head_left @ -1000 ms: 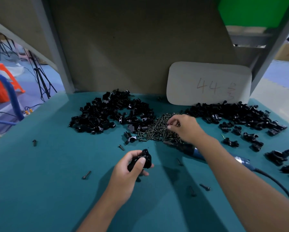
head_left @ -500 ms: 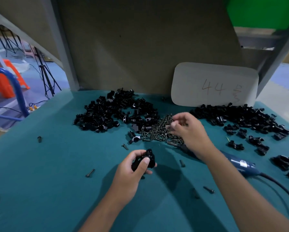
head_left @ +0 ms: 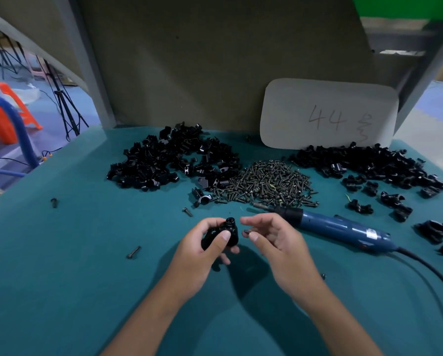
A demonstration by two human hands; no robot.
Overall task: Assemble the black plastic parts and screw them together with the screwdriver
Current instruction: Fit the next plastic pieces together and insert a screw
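Far out beyond the left hand point(head_left: 205, 242) lies a heap of loose black plastic clamp pieces point(head_left: 174, 160), not yet assembled. That hand grips a joined black plastic part point(head_left: 221, 233) with its fingers curled round it, a round socket facing up. Just beside it the right hand point(head_left: 274, 237) pinches a small dark metal screw point(head_left: 246, 231) between thumb and forefinger, close to the part but not yet seated. Past the right hand's knuckles sits a pile of dark screws point(head_left: 266, 183); to its right the blue corded electric screwdriver point(head_left: 338, 227) lies untouched on the teal table point(head_left: 61, 278). I judge that seating and driving the screw remain.
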